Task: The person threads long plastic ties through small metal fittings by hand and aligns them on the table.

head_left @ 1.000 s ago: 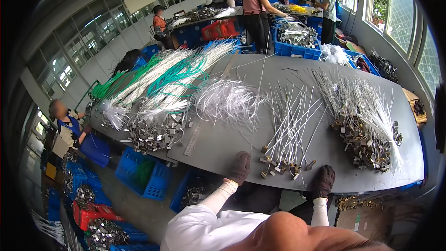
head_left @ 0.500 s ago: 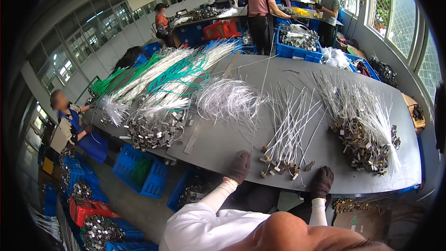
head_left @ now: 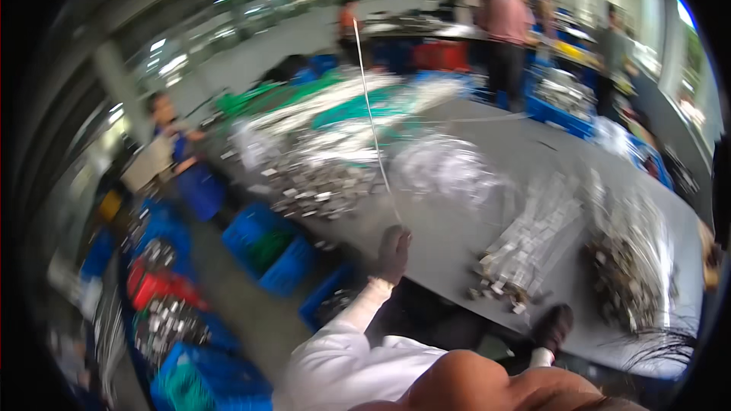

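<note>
My left hand point(head_left: 394, 256), in a dark knit glove, is closed at the table's near edge on a long thin white strand point(head_left: 372, 119). The strand rises upright, slightly curved, well above the table. Also dark-gloved, my right hand point(head_left: 553, 326) rests on the near edge; blur hides how its fingers lie. Just beyond it is a loose bunch of white strands point(head_left: 537, 232) with small metal blocks point(head_left: 499, 287) at their near ends. A thicker bundle of pale strands point(head_left: 636, 236) with brownish metal ends lies to the right.
The grey table point(head_left: 457, 259) also carries a tangle of clear strands point(head_left: 442, 167) and, farther left, green and white bundles point(head_left: 358, 110) with metal ends. Blue crates point(head_left: 266, 251) stand below its left edge. A person in a blue apron point(head_left: 199, 190) is at left; others work beyond.
The view has swung left and is smeared by motion. The strand in my left hand now leans left, where before it leaned right. My right hand still rests at the table edge.
</note>
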A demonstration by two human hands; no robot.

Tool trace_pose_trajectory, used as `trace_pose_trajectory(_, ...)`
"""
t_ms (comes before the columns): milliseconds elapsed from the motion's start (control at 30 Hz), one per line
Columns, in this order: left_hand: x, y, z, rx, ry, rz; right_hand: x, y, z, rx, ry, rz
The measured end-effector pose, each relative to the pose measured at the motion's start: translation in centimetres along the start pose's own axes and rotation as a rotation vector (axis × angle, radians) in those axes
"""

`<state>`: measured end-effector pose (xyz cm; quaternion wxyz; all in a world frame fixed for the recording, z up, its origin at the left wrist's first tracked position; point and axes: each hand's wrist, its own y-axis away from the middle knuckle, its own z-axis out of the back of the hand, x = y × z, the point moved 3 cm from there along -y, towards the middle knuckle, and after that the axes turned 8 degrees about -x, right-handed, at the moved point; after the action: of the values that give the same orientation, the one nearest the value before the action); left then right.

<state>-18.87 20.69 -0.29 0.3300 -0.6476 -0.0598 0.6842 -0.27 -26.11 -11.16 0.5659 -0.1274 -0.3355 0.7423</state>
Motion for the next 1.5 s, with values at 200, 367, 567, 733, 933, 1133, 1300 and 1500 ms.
trace_pose_trajectory(200, 6.2, -12.0, 25.0, -0.407, 0.006, 0.017, 3.5, -1.2, 3.7, -0.299, -0.178, 0.015)
trace_pose_trajectory(367, 0.4, -19.1, 47.8, -0.656, -1.604, -0.392, 1.4, -0.4, -1.6, 0.05, -0.197, -0.097)
trace_pose_trajectory(567, -10.3, -34.0, 32.7, -0.564, -2.204, -0.182, -0.9, 0.9, -2.2, 0.139, -0.193, -0.071)
trace_pose_trajectory(733, -12.7, -33.8, 29.5, -0.525, -2.088, -0.174, -0.4, 0.4, 2.6, 0.131, -0.097, -0.113)
trace_pose_trajectory(933, -6.6, -30.2, 40.8, -0.432, -2.127, 0.005, -0.7, 0.2, 2.0, 0.103, -0.134, -0.159)
trace_pose_trajectory(1133, -1.7, -26.6, 50.6, -0.326, -2.163, 0.198, -0.6, 0.1, 2.1, 0.029, -0.138, -0.121)
trace_pose_trajectory(1300, 2.8, -26.9, 54.4, -0.248, -2.158, 0.372, -1.2, 1.2, 0.7, 0.044, -0.151, -0.135)
trace_pose_trajectory(1500, 5.2, -28.1, 40.5, -0.551, -2.149, 0.187, -1.4, 1.6, 2.7, -0.028, -0.045, -0.123)
